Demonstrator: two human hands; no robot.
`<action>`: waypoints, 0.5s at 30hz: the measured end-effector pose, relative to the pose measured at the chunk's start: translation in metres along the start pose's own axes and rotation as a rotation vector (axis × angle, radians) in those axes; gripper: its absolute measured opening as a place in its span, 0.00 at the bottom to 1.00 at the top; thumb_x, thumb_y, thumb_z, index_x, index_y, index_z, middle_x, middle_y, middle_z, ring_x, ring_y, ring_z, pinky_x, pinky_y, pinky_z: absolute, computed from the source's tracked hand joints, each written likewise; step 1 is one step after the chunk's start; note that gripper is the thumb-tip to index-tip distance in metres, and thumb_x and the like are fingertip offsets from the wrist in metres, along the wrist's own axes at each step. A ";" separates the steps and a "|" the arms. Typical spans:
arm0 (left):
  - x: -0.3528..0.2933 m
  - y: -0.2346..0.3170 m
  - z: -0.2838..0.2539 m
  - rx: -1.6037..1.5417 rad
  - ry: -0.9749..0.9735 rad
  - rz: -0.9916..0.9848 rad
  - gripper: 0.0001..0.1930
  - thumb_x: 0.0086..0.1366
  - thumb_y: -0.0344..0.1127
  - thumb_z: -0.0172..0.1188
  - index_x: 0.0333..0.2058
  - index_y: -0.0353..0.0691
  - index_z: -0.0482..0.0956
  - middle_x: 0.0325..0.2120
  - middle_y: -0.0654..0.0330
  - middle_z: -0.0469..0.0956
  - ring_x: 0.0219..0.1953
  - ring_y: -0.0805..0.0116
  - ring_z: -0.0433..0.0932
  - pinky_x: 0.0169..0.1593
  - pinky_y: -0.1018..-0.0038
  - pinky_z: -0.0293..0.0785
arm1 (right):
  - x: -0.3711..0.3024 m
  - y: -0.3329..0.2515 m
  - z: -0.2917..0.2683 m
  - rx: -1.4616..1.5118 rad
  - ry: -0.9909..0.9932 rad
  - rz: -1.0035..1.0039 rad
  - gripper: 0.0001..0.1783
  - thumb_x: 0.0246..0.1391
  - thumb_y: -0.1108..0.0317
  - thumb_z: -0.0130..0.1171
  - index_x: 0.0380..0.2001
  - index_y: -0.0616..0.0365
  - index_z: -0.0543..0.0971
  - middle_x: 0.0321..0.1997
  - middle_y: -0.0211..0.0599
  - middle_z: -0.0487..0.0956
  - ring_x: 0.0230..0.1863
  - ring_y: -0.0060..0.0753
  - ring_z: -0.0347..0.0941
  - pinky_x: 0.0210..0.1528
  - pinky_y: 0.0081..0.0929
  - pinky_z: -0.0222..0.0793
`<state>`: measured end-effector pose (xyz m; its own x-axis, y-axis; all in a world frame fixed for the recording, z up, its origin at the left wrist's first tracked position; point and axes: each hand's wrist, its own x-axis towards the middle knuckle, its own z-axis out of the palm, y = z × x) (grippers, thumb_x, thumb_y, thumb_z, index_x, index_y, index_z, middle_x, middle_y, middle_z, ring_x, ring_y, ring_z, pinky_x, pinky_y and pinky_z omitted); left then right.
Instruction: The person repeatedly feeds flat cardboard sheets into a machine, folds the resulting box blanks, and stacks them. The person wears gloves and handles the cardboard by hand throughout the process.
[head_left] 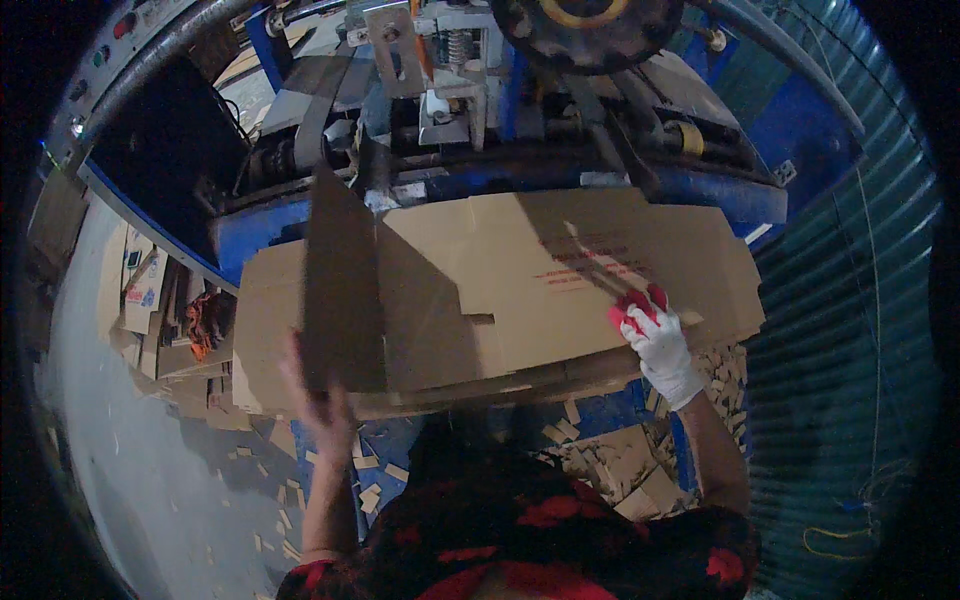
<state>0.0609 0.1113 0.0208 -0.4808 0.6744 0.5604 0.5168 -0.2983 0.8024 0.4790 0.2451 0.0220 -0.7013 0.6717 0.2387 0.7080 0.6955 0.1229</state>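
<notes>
Flat brown cardboard sheets [430, 350] lie stacked across the front of a blue machine. On the left, a cardboard panel [343, 290] stands up at a steep tilt from the stack and casts a shadow to its right. My bare left hand [322, 400] is closed at the panel's near edge; motion smears its fingers a little. A white glove with red fingertips covers my right hand [660, 345]. Its fingers are apart and rest on the top sheet [560, 260], beside red print. Nothing shows gripped in that hand.
The machine's blue front beam [715, 203] runs behind the stack, with a dark wheel [588, 25] above. More folded cardboard [190, 385] is piled at the left. Cardboard scraps [640, 470] litter the floor below. A corrugated green wall [850, 330] stands close on the right.
</notes>
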 end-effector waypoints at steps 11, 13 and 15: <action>0.041 -0.049 0.065 0.516 -0.477 0.461 0.30 0.55 0.22 0.55 0.58 0.44 0.66 0.59 0.53 0.64 0.62 0.49 0.62 0.61 0.60 0.63 | 0.026 -0.008 0.022 0.058 0.174 -0.071 0.16 0.42 0.73 0.56 0.38 0.52 0.79 0.50 0.38 0.75 0.54 0.48 0.69 0.56 0.49 0.64; 0.058 -0.055 0.063 0.452 -0.462 0.468 0.30 0.55 0.23 0.55 0.58 0.44 0.66 0.58 0.52 0.66 0.61 0.47 0.63 0.60 0.59 0.65 | 0.033 -0.007 0.024 0.053 0.173 -0.093 0.16 0.44 0.70 0.55 0.41 0.52 0.79 0.50 0.36 0.74 0.53 0.46 0.69 0.56 0.47 0.64; 0.070 -0.061 0.061 0.458 -0.476 0.443 0.29 0.55 0.22 0.56 0.58 0.42 0.67 0.56 0.51 0.68 0.60 0.48 0.64 0.60 0.60 0.65 | 0.044 -0.003 0.029 0.077 0.207 -0.099 0.17 0.45 0.70 0.55 0.42 0.51 0.78 0.51 0.37 0.73 0.55 0.48 0.67 0.57 0.48 0.64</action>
<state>0.0390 0.2179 -0.0009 0.1388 0.8051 0.5767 0.8788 -0.3686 0.3032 0.4441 0.2802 0.0043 -0.7290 0.5384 0.4227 0.6229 0.7779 0.0834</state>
